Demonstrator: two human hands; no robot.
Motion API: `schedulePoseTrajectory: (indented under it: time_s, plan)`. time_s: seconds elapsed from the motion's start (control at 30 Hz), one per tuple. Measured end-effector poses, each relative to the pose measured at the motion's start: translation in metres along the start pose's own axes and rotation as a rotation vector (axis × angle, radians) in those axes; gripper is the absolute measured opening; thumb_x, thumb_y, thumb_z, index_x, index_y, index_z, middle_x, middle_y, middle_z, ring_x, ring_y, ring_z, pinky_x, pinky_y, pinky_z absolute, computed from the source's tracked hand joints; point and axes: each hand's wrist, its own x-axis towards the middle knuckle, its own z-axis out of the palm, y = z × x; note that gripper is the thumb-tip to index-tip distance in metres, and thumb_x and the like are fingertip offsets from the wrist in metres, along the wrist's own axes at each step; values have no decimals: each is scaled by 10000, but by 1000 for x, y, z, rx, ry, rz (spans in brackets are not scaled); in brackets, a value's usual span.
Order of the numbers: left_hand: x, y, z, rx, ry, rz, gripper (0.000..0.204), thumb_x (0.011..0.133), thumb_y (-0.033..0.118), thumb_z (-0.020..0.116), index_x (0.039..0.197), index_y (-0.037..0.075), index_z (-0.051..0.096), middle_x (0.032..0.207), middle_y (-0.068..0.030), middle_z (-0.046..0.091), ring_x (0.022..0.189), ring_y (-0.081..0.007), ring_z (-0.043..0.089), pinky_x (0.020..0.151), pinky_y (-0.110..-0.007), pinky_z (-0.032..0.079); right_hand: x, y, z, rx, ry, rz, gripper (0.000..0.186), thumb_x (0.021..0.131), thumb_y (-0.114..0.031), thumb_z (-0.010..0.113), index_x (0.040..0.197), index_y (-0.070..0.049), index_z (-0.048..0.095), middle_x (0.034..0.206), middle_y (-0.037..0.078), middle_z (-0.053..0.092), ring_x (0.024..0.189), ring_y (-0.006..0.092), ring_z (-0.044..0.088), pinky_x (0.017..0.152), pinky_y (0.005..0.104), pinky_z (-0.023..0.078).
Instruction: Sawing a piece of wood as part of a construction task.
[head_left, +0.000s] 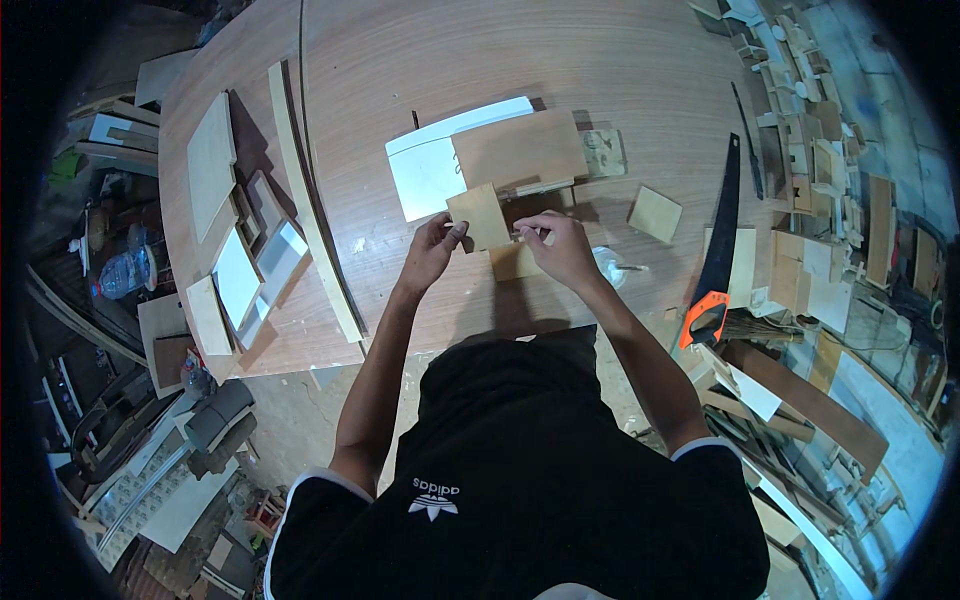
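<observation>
My left hand [436, 246] grips a small square wooden board [482, 213] by its left edge, thumb on top. My right hand [558, 246] is at the board's right side, its fingertips pinched together; anything between them is too small to make out. Just beyond the board stands a brown wooden box-like piece [525, 150], its near side dark. A white panel [424, 172] lies to the left of that piece. Partly below the held board, another small wooden piece [514, 263] lies on the table.
A loose square board [655, 214] and a clear plastic cup-like item [608, 266] lie to the right. Farther right is a handsaw [708, 310] with an orange handle. A long wooden strip [310, 200] and several stacked panels [212, 170] lie on the left of the table [400, 60].
</observation>
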Motion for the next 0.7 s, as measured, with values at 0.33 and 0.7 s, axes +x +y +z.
schedulePoseTrajectory:
  time_s: [0.33, 0.7]
  plan:
    - [8, 1, -4, 38, 95, -54, 283, 963, 234, 555, 1056, -24, 623, 805, -40, 647, 803, -112, 574, 784, -281, 435, 5, 1, -8, -29, -25, -16, 163, 853, -117, 622, 972, -67, 722, 810, 96, 643, 682, 192, 578, 648, 310, 475]
    - [9, -15, -3, 68, 37, -42, 266, 934, 266, 601, 887, 10, 659, 741, -7, 599, 712, -84, 493, 691, -262, 402, 2, -3, 9, -127, -15, 37, 196, 790, -223, 711, 863, -42, 732, 792, 147, 586, 748, 314, 608, 684, 398, 488]
